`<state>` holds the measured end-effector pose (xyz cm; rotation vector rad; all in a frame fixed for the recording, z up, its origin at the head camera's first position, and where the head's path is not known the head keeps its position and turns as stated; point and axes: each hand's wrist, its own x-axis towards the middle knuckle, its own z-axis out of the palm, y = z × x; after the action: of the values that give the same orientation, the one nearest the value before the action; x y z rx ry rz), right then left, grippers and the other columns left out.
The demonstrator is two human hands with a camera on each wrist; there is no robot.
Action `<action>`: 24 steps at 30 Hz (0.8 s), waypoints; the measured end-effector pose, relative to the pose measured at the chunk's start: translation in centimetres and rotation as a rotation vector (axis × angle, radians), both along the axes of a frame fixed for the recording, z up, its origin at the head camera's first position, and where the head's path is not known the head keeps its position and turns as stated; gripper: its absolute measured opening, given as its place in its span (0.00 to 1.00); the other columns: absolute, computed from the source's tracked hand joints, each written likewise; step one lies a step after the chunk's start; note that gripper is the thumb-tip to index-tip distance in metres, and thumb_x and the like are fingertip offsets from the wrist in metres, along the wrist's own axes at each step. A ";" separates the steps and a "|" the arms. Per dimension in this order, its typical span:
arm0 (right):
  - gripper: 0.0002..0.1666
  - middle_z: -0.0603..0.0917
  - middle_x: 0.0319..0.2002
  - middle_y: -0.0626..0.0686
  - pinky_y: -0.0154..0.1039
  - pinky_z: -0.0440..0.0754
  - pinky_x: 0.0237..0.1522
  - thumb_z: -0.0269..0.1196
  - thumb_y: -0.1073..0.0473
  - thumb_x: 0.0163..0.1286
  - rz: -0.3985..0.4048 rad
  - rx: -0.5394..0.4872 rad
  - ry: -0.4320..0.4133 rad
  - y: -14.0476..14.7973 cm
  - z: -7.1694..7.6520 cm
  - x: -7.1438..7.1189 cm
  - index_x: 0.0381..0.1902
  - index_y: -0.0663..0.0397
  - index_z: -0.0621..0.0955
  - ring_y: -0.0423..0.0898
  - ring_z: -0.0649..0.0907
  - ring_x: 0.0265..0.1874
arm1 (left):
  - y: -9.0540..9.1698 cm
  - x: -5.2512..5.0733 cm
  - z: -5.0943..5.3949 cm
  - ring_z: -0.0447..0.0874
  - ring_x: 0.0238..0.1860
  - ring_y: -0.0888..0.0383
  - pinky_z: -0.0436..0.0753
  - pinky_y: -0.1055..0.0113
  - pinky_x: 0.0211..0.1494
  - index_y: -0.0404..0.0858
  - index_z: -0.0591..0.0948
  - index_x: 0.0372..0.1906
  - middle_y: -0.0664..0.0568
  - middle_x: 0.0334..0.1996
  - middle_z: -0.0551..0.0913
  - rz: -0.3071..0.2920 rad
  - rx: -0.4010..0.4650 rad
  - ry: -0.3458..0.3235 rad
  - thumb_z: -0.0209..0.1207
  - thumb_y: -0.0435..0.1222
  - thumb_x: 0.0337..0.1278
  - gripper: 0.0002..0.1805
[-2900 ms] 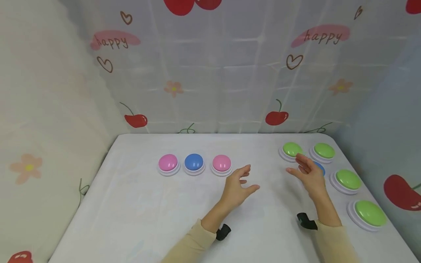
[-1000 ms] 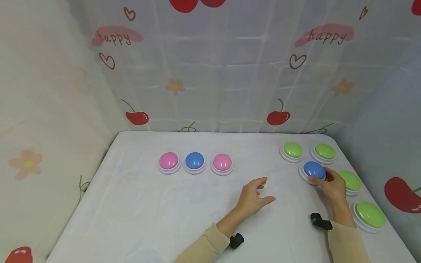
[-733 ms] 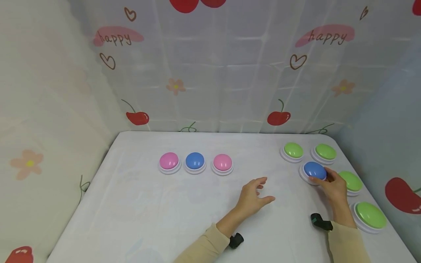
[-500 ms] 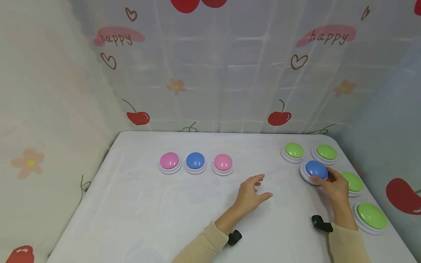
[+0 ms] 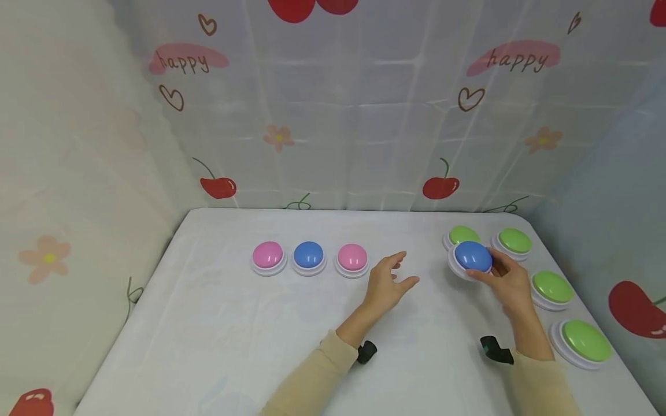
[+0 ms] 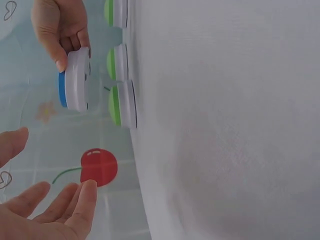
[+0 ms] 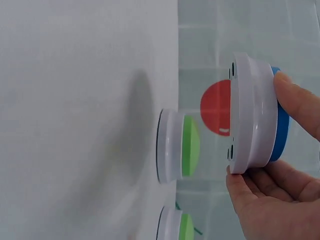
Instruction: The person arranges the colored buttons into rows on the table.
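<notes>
Lifting clear of the worktop (image 5: 333, 323), the right hand (image 5: 512, 286) I am following has the blue-topped button (image 5: 472, 256) pinched by its rim: the thumb (image 7: 297, 100) lies on the blue dome and the fingers (image 7: 240, 190) reach to the white base, parted only by the button's thickness. From the head camera, this button partly hides the green button (image 5: 463, 233) behind it, near the far edge; the right wrist view shows a gap and a soft shadow below. My left hand (image 5: 385, 286) hovers over the middle of the worktop with thumb and fingers spread wide, holding nothing, near the right-hand pink button (image 5: 352, 257). That one ends a row toward the far edge (neatly spaced, I notice), with a second blue button (image 5: 308, 255) in the middle and another pink button (image 5: 267, 255) nearest the left edge. A second green button (image 5: 514, 240) sits by the far right corner, and two more, the third green button (image 5: 552, 287) and fourth green button (image 5: 587, 340), follow the right edge.
</notes>
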<state>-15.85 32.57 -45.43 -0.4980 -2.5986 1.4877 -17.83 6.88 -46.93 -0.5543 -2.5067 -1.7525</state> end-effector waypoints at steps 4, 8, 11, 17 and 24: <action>0.50 0.62 0.73 0.66 0.42 0.65 0.65 0.70 0.55 0.62 0.083 0.006 0.038 -1.4 0.5 -0.1 0.75 0.62 0.58 0.64 0.64 0.71 | 0.2 -0.5 0.1 0.79 0.58 0.47 0.83 0.68 0.56 0.36 0.75 0.64 0.45 0.59 0.80 0.012 -0.015 -0.005 0.68 0.37 0.55 0.30; 0.49 0.64 0.71 0.68 0.44 0.67 0.63 0.71 0.57 0.61 0.154 0.007 0.078 -2.7 0.7 -0.4 0.73 0.64 0.60 0.65 0.66 0.70 | 0.5 -0.8 0.1 0.78 0.59 0.48 0.82 0.69 0.57 0.37 0.76 0.64 0.45 0.60 0.80 0.017 -0.029 -0.022 0.68 0.38 0.56 0.30; 0.48 0.65 0.70 0.69 0.47 0.67 0.62 0.72 0.59 0.60 0.215 0.007 0.113 -3.6 0.7 -0.7 0.72 0.66 0.61 0.66 0.66 0.69 | 0.7 -1.0 0.0 0.78 0.60 0.50 0.82 0.68 0.58 0.39 0.76 0.64 0.46 0.61 0.79 0.024 -0.041 -0.034 0.68 0.39 0.56 0.30; 0.46 0.66 0.69 0.70 0.44 0.67 0.64 0.72 0.63 0.57 0.316 -0.023 0.147 -5.3 0.4 -1.5 0.70 0.68 0.64 0.65 0.67 0.69 | 0.7 -1.4 -0.5 0.78 0.61 0.50 0.82 0.61 0.60 0.37 0.73 0.66 0.44 0.63 0.77 0.050 -0.065 -0.025 0.68 0.40 0.55 0.33; 0.43 0.69 0.67 0.69 0.49 0.66 0.67 0.72 0.67 0.56 0.398 -0.061 0.154 -6.6 -0.4 -2.6 0.68 0.69 0.66 0.65 0.68 0.69 | 0.5 -1.8 -1.3 0.75 0.64 0.51 0.80 0.62 0.62 0.38 0.72 0.68 0.44 0.64 0.76 0.086 -0.060 -0.054 0.68 0.38 0.55 0.34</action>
<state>-18.46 25.95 -45.84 0.1386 -2.6401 1.6398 -19.68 7.40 -48.23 -0.4003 -2.5850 -1.6893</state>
